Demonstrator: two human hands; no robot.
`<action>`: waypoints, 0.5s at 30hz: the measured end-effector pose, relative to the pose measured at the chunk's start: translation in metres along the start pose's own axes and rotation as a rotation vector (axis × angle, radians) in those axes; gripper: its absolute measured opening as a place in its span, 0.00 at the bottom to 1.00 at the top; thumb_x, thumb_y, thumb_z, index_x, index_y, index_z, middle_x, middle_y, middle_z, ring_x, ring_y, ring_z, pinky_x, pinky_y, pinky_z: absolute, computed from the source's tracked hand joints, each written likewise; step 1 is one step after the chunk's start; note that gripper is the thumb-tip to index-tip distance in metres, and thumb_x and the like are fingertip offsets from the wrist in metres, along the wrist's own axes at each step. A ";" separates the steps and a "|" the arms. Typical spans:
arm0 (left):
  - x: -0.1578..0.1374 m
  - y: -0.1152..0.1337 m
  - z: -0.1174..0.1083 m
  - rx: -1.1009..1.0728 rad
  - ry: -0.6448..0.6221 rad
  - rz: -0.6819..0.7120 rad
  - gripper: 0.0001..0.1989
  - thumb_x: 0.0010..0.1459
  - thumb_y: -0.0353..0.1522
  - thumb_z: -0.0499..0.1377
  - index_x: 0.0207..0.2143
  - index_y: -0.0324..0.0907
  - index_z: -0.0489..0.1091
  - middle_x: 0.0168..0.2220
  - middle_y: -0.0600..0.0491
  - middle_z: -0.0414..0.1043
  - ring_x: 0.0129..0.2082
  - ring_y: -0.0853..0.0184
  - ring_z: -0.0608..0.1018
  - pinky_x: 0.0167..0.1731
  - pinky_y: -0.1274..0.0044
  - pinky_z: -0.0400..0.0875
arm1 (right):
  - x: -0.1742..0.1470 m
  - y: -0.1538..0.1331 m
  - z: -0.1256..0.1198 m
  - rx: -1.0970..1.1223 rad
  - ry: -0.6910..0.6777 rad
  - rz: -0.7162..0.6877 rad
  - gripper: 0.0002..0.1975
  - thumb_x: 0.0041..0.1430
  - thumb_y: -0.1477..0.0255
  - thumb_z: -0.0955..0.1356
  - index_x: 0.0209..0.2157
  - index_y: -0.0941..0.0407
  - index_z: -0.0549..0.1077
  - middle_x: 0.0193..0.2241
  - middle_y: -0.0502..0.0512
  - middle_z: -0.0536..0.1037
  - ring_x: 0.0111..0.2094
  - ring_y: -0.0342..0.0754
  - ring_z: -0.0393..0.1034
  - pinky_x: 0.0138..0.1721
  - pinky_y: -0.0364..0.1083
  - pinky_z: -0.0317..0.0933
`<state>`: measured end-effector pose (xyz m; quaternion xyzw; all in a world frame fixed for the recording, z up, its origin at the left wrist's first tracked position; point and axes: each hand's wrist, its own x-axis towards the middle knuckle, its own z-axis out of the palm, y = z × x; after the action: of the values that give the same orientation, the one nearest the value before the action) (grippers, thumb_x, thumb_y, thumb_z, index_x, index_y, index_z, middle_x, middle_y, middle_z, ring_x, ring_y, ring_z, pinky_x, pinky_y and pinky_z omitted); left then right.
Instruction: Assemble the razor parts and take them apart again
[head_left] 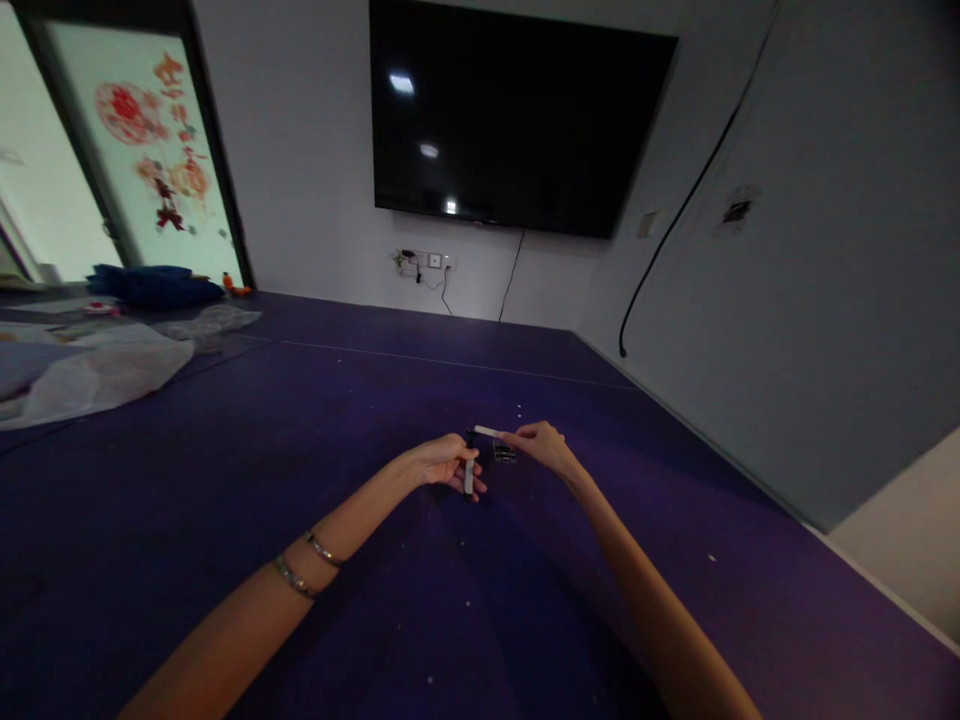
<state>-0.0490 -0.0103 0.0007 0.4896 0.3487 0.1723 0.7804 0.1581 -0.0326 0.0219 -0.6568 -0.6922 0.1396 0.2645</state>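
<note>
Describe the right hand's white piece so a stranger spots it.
Find the big black screen, then drop to the purple surface below. Over it, the right hand holds the white piece sideways in view; the pale, dark-edged piece in the left hand runs nearly vertical.

I cannot identify the small object (469, 478) partly covered by the left hand (444, 460). The right hand (543, 445) hides one end of a white strip (487, 432). A dark item (505, 454) nearby is too small to make out. The bottom edge cuts off both forearms (356, 515).
</note>
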 end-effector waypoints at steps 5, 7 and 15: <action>0.003 -0.005 0.001 -0.014 0.026 0.003 0.03 0.59 0.27 0.49 0.32 0.38 0.55 0.22 0.54 0.68 0.24 0.60 0.78 0.31 0.61 0.72 | 0.002 0.006 0.003 0.019 0.005 -0.011 0.24 0.46 0.48 0.63 0.24 0.53 0.78 0.21 0.50 0.75 0.30 0.48 0.68 0.36 0.46 0.55; 0.003 -0.007 0.003 -0.018 0.034 0.005 0.03 0.59 0.26 0.49 0.33 0.38 0.54 0.22 0.54 0.68 0.24 0.60 0.78 0.30 0.61 0.72 | 0.003 0.009 0.005 0.036 -0.015 -0.036 0.25 0.47 0.48 0.63 0.25 0.54 0.78 0.21 0.51 0.74 0.28 0.47 0.68 0.33 0.45 0.55; 0.001 -0.005 0.009 -0.023 0.022 0.013 0.02 0.59 0.27 0.49 0.33 0.38 0.55 0.23 0.54 0.68 0.23 0.61 0.78 0.31 0.61 0.71 | 0.007 0.020 0.003 0.066 -0.009 -0.051 0.26 0.46 0.48 0.63 0.24 0.56 0.78 0.17 0.50 0.70 0.23 0.43 0.64 0.26 0.41 0.52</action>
<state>-0.0421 -0.0181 -0.0017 0.4812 0.3518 0.1867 0.7809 0.1731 -0.0236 0.0095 -0.6291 -0.7051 0.1584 0.2864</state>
